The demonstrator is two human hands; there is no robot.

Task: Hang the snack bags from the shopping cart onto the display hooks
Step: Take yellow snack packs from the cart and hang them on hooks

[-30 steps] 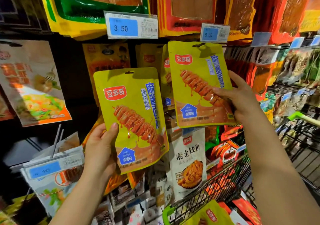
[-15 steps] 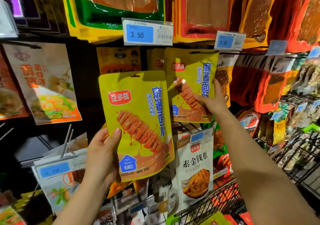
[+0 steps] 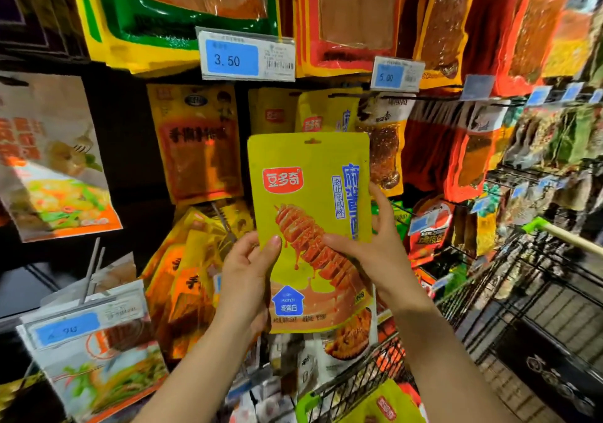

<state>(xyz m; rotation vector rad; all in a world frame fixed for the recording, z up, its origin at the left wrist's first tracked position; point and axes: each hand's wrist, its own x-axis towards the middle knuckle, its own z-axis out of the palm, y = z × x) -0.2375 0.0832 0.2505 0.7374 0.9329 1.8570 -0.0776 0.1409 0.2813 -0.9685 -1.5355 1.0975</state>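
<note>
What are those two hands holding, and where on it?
One yellow snack bag: left hand pinches its lower left edge, right hand grips its right edge.

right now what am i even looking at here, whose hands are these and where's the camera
The camera sits on a person's head, looking forward and down, so the two bare arms coming up from the bottom are that person's own. There is no machine here. Both hands hold one yellow snack bag upright in front of a shop display: the left hand grips its lower left edge, the right hand its right edge. Behind it, more snack packets hang on display hooks, including matching yellow bags just above. Blue price tags read 3.50 and 5.00. At the lower right is a wire shopping cart with a green handle, holding more packets.
</note>
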